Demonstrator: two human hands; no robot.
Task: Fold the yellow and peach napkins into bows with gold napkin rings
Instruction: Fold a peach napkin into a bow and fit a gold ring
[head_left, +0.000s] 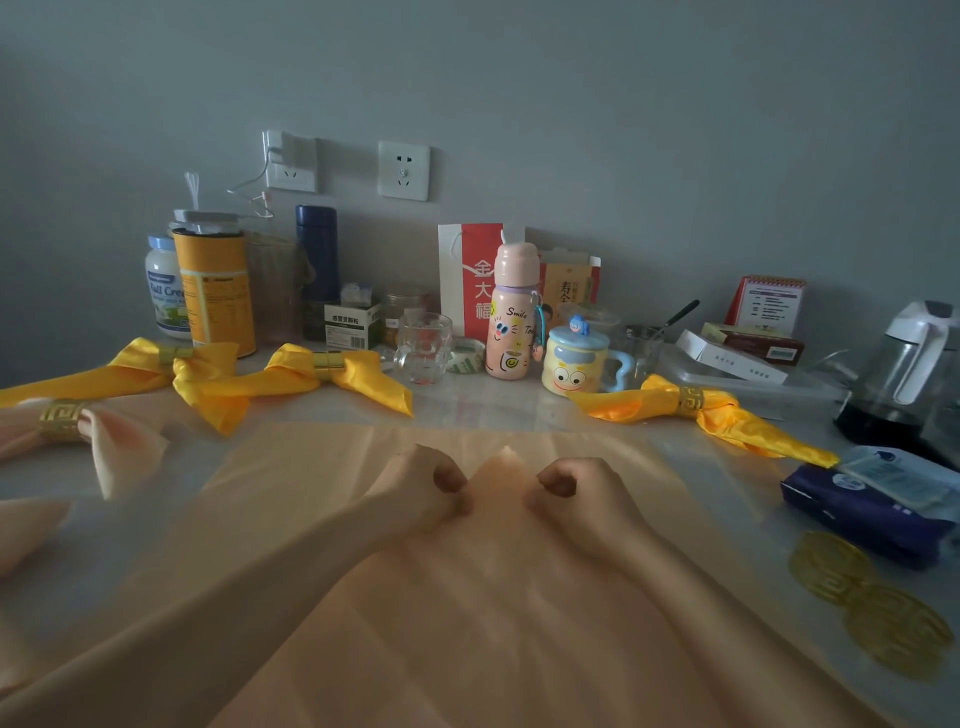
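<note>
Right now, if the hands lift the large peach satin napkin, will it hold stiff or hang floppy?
Probably floppy: the large peach satin napkin rises into a soft peak where the left hand and right hand pinch it. Likely slippery too, since its surface shines and the pale table looks glossy. Seems light: thin, with shallow creases.

Peach napkin (467, 623) spread flat over table, centre to 6 o'clock. Left hand (426, 483) and right hand (587, 493) side by side at centre, fingers curled, pinching up a small peak of the cloth between them.

Left yellow bow (140, 364) at 10 o'clock, middle yellow bow (311, 379) at 11, right yellow bow (701, 410) at 2, each ringed in gold. Peach bow (104, 436) at 9. Two loose gold napkin rings (831, 566) at 4.
</note>
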